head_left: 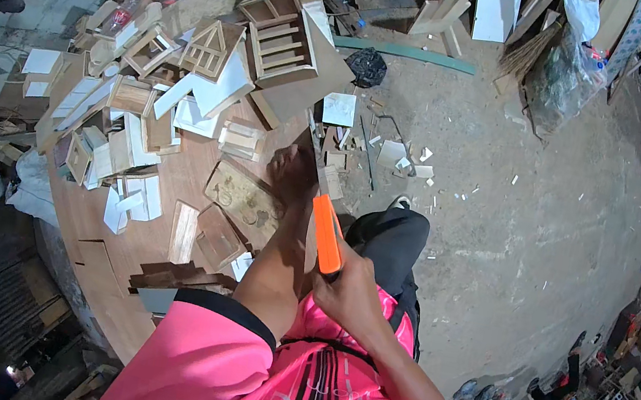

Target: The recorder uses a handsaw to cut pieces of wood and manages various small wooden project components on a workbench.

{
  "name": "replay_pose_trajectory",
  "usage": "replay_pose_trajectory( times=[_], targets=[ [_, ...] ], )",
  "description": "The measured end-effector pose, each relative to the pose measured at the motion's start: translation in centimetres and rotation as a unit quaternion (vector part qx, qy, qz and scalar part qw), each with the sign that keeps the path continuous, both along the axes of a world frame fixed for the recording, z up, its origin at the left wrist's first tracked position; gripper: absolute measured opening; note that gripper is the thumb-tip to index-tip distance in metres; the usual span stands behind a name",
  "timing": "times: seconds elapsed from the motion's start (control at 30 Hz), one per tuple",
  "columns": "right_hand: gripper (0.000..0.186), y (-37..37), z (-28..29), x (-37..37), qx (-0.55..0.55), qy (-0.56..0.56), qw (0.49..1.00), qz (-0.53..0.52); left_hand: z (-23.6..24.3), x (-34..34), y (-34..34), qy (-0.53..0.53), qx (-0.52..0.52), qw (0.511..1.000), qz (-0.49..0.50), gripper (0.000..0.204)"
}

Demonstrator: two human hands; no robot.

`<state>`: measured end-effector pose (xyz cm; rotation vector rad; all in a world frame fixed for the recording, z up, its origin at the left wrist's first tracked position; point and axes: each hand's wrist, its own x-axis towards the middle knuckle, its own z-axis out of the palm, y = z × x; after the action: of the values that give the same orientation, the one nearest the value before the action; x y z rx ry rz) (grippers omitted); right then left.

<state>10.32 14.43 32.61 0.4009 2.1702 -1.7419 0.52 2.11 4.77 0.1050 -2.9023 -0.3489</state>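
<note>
Orange-handled tool (325, 235) in the right hand (344, 286), clamped in a closed grip at the dark lower end, just in front of the pink shirt (330, 390). Points away from the body, ending in a long, narrow blade (316, 153) along the right edge of the worktable (89, 223). Just beside that blade, on its left, the left hand (290, 167), in shadow; too dark to tell whether apart or closed on anything.

Next to the left forearm, a stained flat board (240, 193) on the table, with a small pale slatted piece (241, 141) just beyond. Nearer the body, a brown rectangular piece (219, 238), a pale wooden strip (182, 233) beside it, and a pile of dark strips (178, 278) close to the left sleeve.

Farther up the table, a heap of wooden pieces: among them a slatted wooden box (282, 43), a house-shaped frame (211, 51) and white panels (227, 88). Behind these, at the left, a clear bottle (121, 15).

To the right of the table, a concrete floor (524, 210), strewn with pale scraps. On it, a white square (338, 109), a black plastic bag (365, 67) and a long green strip (414, 55). Toward the upper right, a broom (529, 53) near a bulging clear sack (562, 93).
</note>
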Motion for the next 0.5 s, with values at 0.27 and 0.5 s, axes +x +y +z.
replay_pose_trajectory(
  times=[0.27, 0.5],
  targets=[
    [0.024, 0.0, -1.0, -0.2, 0.013, 0.019, 1.0, -0.012, 0.5, -0.5, 0.3, -0.027, 0.012, 0.999, 0.027, 0.033],
    [0.025, -0.2, -0.8, 0.1, 0.018, 0.001, 1.0, -0.009, 0.5, -0.5, 0.5, -0.031, 0.015, 0.999, 0.015, 0.031]
  ],
)
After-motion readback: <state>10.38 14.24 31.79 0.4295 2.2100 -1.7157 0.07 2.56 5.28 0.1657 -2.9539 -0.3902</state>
